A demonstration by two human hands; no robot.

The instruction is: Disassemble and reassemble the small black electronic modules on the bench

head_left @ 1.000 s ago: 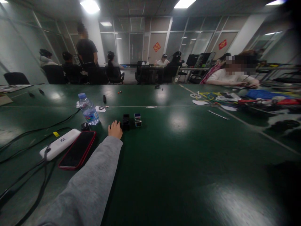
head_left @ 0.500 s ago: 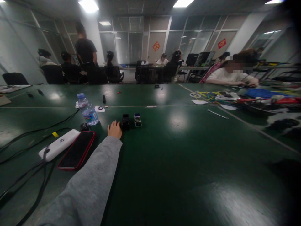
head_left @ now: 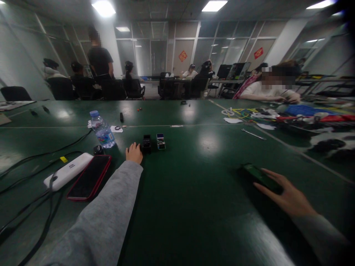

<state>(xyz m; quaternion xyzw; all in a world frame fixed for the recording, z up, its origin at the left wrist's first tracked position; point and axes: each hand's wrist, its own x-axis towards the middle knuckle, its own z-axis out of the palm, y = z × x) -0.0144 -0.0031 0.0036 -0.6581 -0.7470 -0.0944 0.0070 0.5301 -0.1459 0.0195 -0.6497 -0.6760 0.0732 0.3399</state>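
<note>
My left hand (head_left: pixel 134 153) rests on the table, palm down, fingers a little bent and apart. Close to its right side stands a small black boxy device (head_left: pixel 146 143); whether the fingertips touch it I cannot tell. Beyond that sits a small pale-framed device (head_left: pixel 161 142) with a dark screen and parts showing on its face. At the right, my right hand (head_left: pixel 288 197) grips a dark, flat, oblong thing (head_left: pixel 262 178) between thumb and fingers, low over the table. Blur hides its exact kind.
Left of my left arm lie a red-edged phone (head_left: pixel 90 177), a white power bank (head_left: pixel 69 171) and black cables (head_left: pixel 51 207). A water bottle (head_left: pixel 102 130) stands behind them. A wrench (head_left: pixel 253 134) and a cable heap (head_left: pixel 307 114) lie far right. A person (head_left: pixel 256 89) sits beyond.
My right hand has come into view from the right with the dark oblong thing in it. My left hand stays where it was beside the black device. The view has shifted slightly.
</note>
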